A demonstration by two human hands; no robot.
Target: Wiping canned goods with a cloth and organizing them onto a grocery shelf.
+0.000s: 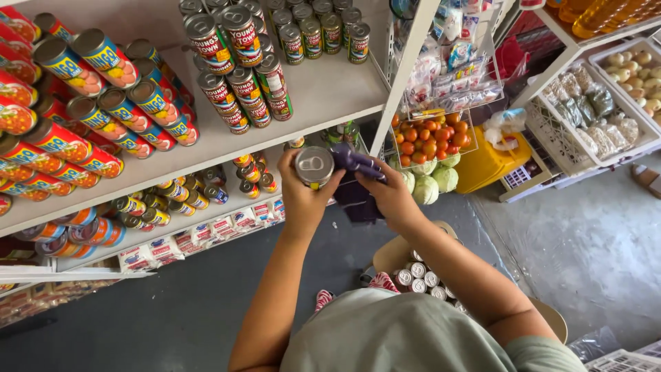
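Left hand (301, 196) clamped around the side of one tin can (315, 166), lid with pull tab turned toward the camera, held up in front of the white shelf (323, 89). Right hand (391, 195) closed on one dark purple cloth (357, 176), bunched and pressed against the can's right side, cloth trailing below the fingers. Can judged stiff, smooth-walled and moderately heavy if full; likely slippery on the printed label, so best gripped around the middle of the body as now, clear of the lid rim and tab. Cloth soft, limp, light; no care needed in gripping. Above and left of the hands: shelved cans in rows, too many and too overlapped for an exact count, several dozen at least. Below the right forearm: one box of cans (420, 275), about ten lids showing, rest hidden by the arm. Right of the hands: one wire basket of tomatoes (430, 138), count not possible; four pale green cabbages (435, 180) beneath it, as far as visible. One yellow scale (489, 162) beyond.
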